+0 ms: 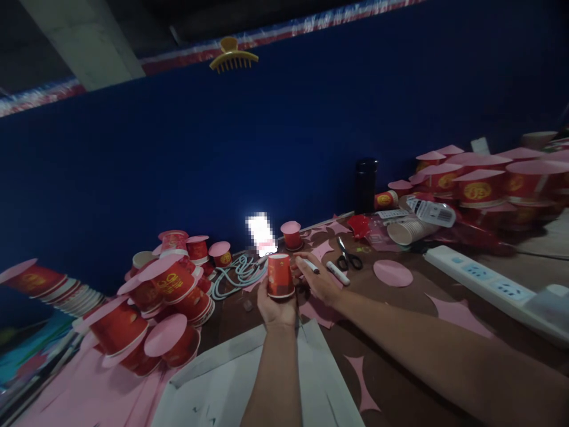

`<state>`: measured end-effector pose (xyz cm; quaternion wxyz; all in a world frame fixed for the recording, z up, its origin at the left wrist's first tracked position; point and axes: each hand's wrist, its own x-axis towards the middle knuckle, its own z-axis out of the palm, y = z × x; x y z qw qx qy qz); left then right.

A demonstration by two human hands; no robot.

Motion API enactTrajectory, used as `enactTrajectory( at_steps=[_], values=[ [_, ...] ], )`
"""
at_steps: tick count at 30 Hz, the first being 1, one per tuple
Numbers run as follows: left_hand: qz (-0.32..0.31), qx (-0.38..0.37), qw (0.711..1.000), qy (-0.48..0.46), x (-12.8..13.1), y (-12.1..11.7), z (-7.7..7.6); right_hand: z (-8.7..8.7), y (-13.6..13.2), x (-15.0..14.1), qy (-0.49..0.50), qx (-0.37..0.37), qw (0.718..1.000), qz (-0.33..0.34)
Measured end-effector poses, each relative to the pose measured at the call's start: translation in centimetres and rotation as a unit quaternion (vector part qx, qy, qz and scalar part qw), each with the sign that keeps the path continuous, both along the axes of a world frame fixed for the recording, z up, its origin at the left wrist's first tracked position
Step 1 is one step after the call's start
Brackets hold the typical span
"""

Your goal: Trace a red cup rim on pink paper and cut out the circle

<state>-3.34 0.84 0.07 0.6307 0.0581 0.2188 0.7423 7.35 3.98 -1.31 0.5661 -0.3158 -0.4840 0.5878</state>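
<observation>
While I watch the head view from a distance, I have the left hand [275, 308] under a red paper cup [280, 279], its fingers closed around the lower part. The cup is upside down, wide rim lowest, held up just beyond the white tray [213, 385] on the brown bench [400, 326].

I see the right hand [317, 281] close beside it, fingers partly bent and slightly apart, with a slim white marker [310, 265] held across them, dark end toward the wrist. Whether those fingertips touch the cup I cannot tell.

Just right of that hand I make out a thicker white pen [338, 273], then black-handled scissors [349, 260] and a pink paper disc [393, 273]. Past the held cup stands another red cup with a pink top [291, 237], near a coiled pale cable [240, 274].

To my left I count a heap of red cups with pink discs [171, 281]; to my right, a power strip [478, 279], a dark bottle [365, 187] and more disc-topped cups [478, 190].
</observation>
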Motion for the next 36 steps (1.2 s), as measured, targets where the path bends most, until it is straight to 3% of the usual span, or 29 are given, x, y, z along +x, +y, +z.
enactTrajectory(
  at_steps=[8, 12, 17, 21, 26, 31, 36],
  values=[
    [0.026, 0.018, 0.983, 0.183, 1.7, -0.3, -0.3, 1.6, -0.8, 0.5, -0.040, 0.048, 0.996, -0.070],
    [0.060, 0.011, 0.934, 0.351, 2.5, -0.9, -0.1, 1.8, -0.6, 0.7, -0.041, 0.044, 0.996, -0.066],
    [0.118, 0.093, 0.890, 0.431, 2.8, -1.3, -0.3, 1.5, 0.0, 0.6, -0.014, 0.032, 0.998, -0.057],
    [0.096, 0.085, 0.853, 0.506, 2.7, -1.3, -0.7, 2.0, 0.1, 0.8, -0.012, 0.008, 0.999, -0.029],
    [0.059, 0.069, 0.848, 0.522, 2.8, -1.2, -1.2, 2.8, -0.1, 1.1, 0.001, 0.023, 0.999, -0.022],
    [0.029, 0.095, 0.798, 0.594, 2.9, -1.3, -2.1, 2.3, 0.0, 1.1, 0.059, 0.018, 0.996, 0.064],
    [0.034, 0.097, 0.791, 0.604, 3.3, -1.5, -2.7, 1.6, 0.3, 1.2, 0.134, -0.100, 0.976, 0.140]
  ],
)
